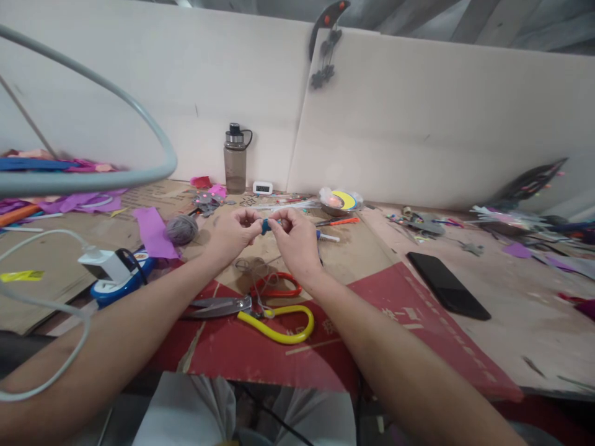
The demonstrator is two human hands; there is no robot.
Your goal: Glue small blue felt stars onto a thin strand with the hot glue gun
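My left hand [236,233] and my right hand [297,243] meet above the middle of the table, fingertips pinched together. Between them is a small teal-blue piece [265,227], held from both sides; its exact kind is too small to make out. Just below my hands lies a pair of large scissors [239,305], with one red and one yellow handle, blades pointing left. A thin grey thread [261,288] trails over the handles. Partly behind my right hand is a blue and white pen-like tool [329,236]. A grey ball of yarn [181,230] sits left of my left hand.
A water bottle [235,162] and small white clock [263,188] stand at the back. A bowl [331,207] sits nearby. A black phone [447,285] lies right. At left are a white charger [106,267] on a blue power strip and purple paper [155,232]. A grey hose [153,136] arches in front.
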